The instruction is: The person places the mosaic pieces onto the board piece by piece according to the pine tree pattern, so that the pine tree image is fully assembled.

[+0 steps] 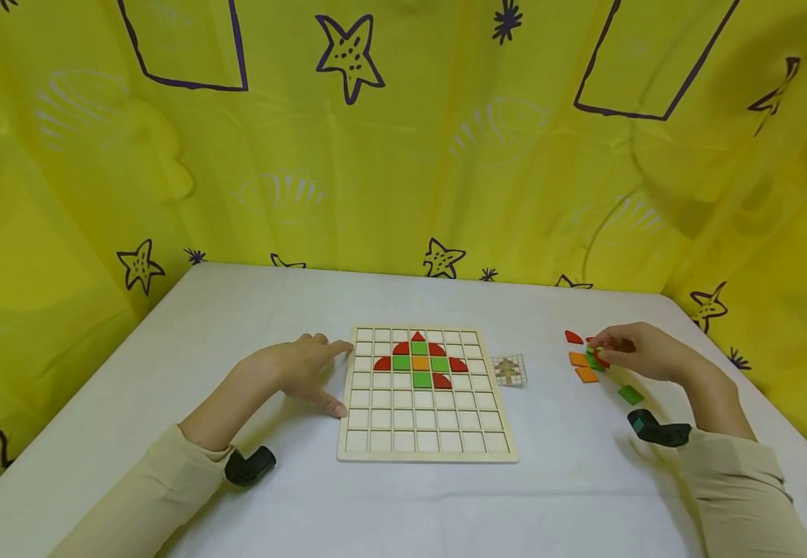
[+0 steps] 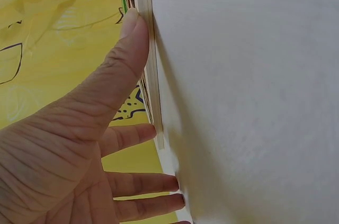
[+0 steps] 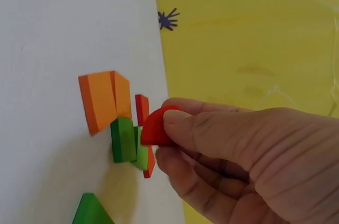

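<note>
Between the thumb and fingers of my right hand (image 1: 647, 353) is a red quarter-circle tile (image 3: 155, 128), lifted off the table. Below and beside it lie green square tiles (image 3: 123, 139), orange tiles (image 3: 98, 99) and other red pieces (image 3: 142, 109). My left hand (image 1: 301, 372) rests beside the wooden grid board (image 1: 403, 443), its thumb and index finger touching the left edge. Its fingers are spread and fairly straight in the left wrist view. Red, green and one orange tile (image 1: 420, 362) form a pattern in the board's upper middle cells.
A small pattern card (image 1: 510, 370) lies against the board's right side. One green tile (image 1: 630, 394) sits apart, nearer the right wrist. White cloth covers the table (image 1: 270, 511), and a yellow curtain (image 1: 403, 155) hangs behind it.
</note>
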`<state>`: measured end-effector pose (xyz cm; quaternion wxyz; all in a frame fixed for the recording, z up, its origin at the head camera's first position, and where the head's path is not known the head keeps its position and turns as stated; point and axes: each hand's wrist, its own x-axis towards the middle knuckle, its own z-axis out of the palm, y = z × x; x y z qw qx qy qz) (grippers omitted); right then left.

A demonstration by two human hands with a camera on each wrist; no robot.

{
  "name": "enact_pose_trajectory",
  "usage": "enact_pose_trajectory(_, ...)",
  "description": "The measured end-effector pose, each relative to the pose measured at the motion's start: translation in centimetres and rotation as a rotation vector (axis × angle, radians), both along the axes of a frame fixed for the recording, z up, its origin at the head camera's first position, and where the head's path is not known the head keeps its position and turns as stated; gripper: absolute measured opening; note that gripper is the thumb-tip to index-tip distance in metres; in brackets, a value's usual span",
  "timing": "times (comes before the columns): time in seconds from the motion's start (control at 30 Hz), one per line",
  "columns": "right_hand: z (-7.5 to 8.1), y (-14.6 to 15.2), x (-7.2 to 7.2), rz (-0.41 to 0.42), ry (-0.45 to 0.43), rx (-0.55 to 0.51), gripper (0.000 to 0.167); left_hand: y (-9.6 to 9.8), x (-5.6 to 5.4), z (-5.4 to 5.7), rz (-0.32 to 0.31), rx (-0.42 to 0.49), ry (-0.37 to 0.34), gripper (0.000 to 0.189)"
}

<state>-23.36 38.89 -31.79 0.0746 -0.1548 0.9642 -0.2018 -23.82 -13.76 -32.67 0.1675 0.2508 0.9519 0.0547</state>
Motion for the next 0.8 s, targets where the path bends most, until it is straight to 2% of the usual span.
enact_pose_trajectory(0.33, 0.4, -1.8, 0.2, 0.045, 0.033, -0.145, 0.024, -0.1, 0.0, 0.0, -0.011, 0.001, 0.008, 0.105)
enact_pose_trajectory(0.8, 0.8, -4.6, 0.0, 0.006, 0.0, -0.324, 0.027, 0.0, 0.1, 0.1, 0.0, 0.002, -0.003, 0.105)
